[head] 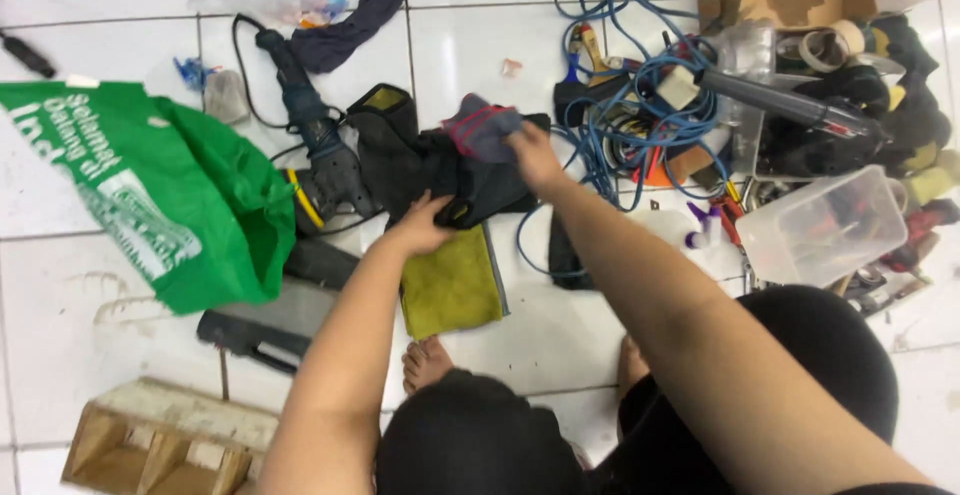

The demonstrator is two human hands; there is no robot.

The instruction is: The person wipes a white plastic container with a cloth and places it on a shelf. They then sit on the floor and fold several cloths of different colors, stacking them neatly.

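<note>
now both grips closed: left hand (420,223) on one black cloth (440,170), right hand (535,155) on one grey rag (480,130)

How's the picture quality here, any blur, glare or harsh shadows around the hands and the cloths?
Head view: soft overall, with slight motion blur on the right hand at the grey cloth; the left hand on the dark fabric is a bit sharper. Lighting is even and bright, the white tile floor nearly washed out, shadows faint. Edges bend slightly from the wide lens.
</note>
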